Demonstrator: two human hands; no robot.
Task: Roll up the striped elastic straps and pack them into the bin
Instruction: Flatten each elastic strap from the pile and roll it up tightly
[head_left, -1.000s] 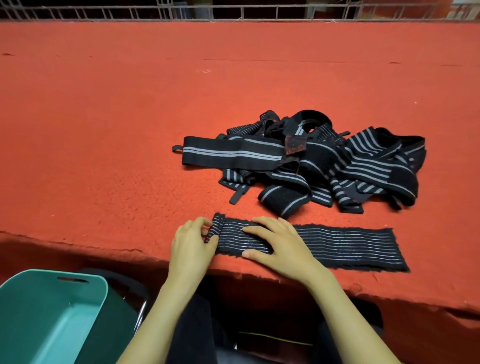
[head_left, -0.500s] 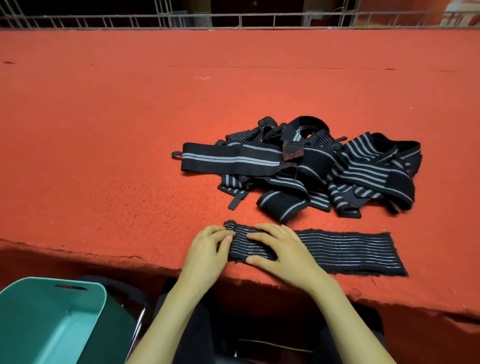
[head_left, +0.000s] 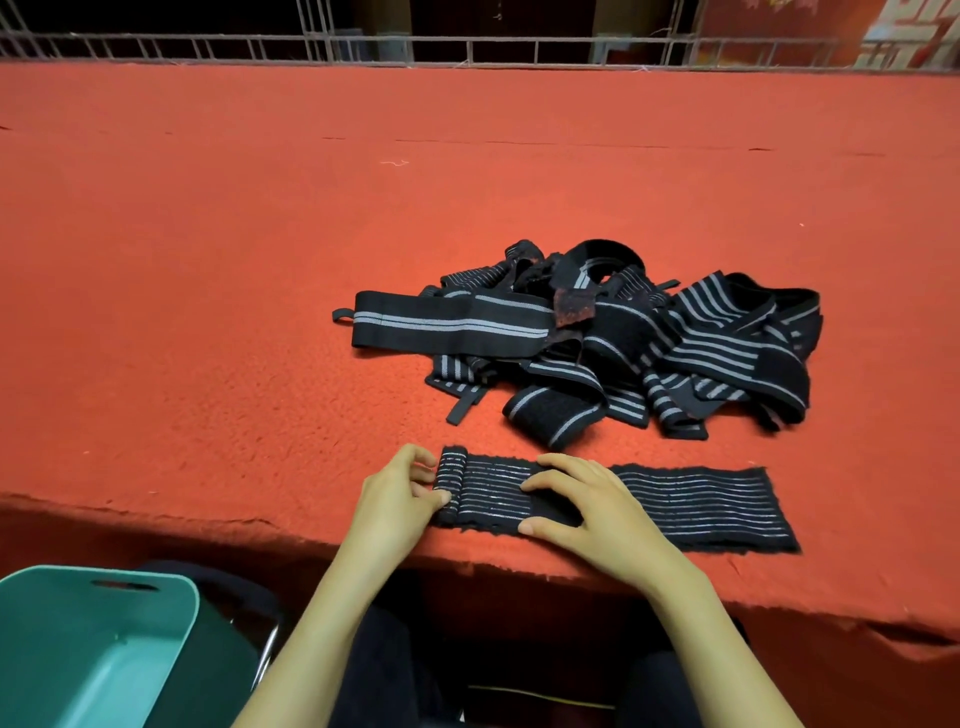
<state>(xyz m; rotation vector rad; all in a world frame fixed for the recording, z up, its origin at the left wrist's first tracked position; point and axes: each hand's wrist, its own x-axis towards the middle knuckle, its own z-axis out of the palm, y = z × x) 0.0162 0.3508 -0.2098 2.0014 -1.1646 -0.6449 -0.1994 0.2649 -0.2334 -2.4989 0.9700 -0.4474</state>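
A black strap with thin grey stripes lies flat along the near edge of the red table. Its left end is turned into a small roll. My left hand curls its fingers round that roll. My right hand lies flat on the strap just right of the roll, fingers spread. A tangled heap of more striped straps sits behind it. A teal bin stands below the table edge at the lower left, and its visible part holds nothing.
The red felt-covered table stretches far back to a metal rail. The near table edge runs just under my hands. My dark-clothed lap is below.
The strap's left end has rolled over to the right into a thicker roll, and my left hand followed it. My right hand stays pressed on the strap.
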